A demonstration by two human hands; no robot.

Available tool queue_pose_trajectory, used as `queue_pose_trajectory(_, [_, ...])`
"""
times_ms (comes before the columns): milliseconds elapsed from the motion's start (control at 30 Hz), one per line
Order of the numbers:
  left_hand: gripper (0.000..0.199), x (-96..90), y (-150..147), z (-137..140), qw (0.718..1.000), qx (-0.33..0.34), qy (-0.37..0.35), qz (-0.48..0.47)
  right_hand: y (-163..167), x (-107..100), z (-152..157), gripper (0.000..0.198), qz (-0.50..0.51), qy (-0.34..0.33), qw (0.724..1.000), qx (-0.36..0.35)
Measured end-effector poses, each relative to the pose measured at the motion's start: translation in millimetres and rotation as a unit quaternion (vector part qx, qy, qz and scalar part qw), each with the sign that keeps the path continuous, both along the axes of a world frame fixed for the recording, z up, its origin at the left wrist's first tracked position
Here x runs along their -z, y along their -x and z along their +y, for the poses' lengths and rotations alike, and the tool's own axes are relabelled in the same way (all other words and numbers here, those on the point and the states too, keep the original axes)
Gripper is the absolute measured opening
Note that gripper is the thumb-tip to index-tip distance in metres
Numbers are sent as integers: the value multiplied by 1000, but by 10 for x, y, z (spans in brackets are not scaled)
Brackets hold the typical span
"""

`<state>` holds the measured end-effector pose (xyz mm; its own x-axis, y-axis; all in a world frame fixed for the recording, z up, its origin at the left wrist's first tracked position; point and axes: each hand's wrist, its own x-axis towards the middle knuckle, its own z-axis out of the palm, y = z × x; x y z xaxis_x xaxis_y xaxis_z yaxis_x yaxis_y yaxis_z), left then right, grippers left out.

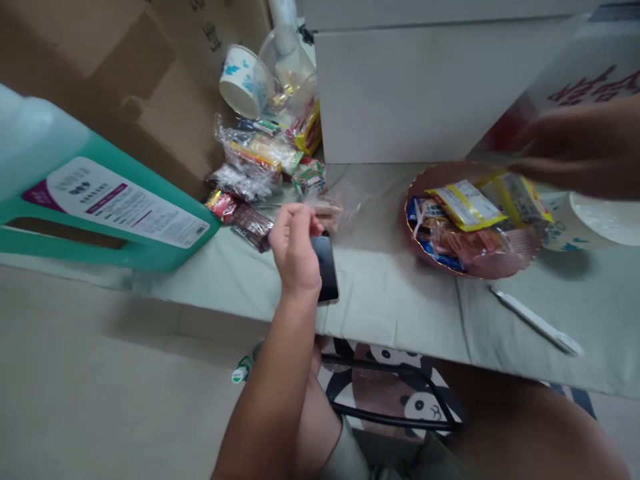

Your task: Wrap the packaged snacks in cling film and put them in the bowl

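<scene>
My left hand [296,247] is closed, fingertips at a small snack in a clear wrapper [331,212] that it appears to pinch. Beneath that wrist a dark phone [327,270] lies on the table, partly covered. Further right, a reddish scalloped bowl [525,257] holds several wrapped snacks, among them a yellow-and-white packet [467,205]. My right hand [565,148] is above the bowl's right side, smeared by motion, so its fingers are unclear. A pile of wrapped snacks [255,157] sits beyond my left hand.
A large jug of green liquid [100,167] stands at left before a cardboard box [165,80]. Paper cups [245,80] lie at the back. A white box [390,93] closes off the rear. A white utility knife [535,321] rests near the front edge, and a paper bowl [570,227] stands right.
</scene>
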<state>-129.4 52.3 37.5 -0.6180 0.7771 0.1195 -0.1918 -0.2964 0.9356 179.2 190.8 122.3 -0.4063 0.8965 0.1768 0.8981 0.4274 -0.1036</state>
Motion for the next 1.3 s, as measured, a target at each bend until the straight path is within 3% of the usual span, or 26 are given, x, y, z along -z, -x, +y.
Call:
queue_pose_trajectory(67, [20,30,110,11,997,-58,1,-53,762,-10,-209,30,-100,53,992,-63])
queue_pose_trajectory(133, [21,64,198,-2,993,-74,1,-89,1482,124,-396,49,-133,74,973,-172])
queue_pose_trajectory(200, [22,77,270,-24,992,-67,-2,-105,2029,347,-501,65,-139,99,958,-229])
queue_pose_trajectory(267, [23,66,332,-45,992,-64,-5,-104,2357,582,-506,71,-147,122,954,-230])
queue_pose_trajectory(367, [26,42,408,-72,993,-61,-2,-103,2517,830,-383,68,-150,154,957,-196])
queue_pose_trajectory(533, [32,35,467,-104,993,-40,-1,-107,2454,847,-156,54,-110,199,954,-195])
queue_pose_trajectory(667, [35,71,437,-99,993,2,50,-106,2313,671,-229,35,-64,167,972,-152])
queue_pose_trajectory(767, [34,98,365,-107,979,104,116,-128,2076,563,-530,44,42,84,982,-162])
queue_pose_trajectory(833, [36,101,287,-136,951,224,146,-157,1862,559,-839,56,124,-5,975,-187])
queue_pose_trajectory(933, [43,101,135,-203,871,427,127,-209,1516,694,-1369,61,160,-108,964,-183])
queue_pose_trajectory(1000, [44,121,31,-246,825,502,124,-228,1296,850,-1691,69,162,-109,966,-173])
queue_pose_trajectory(1167, [44,235,-165,-284,795,535,226,-175,823,1209,-2209,55,251,-46,951,-177])
queue_pose_trajectory(1300, [42,321,-349,-278,792,520,269,-174,621,1402,-2295,48,331,-44,930,-156])
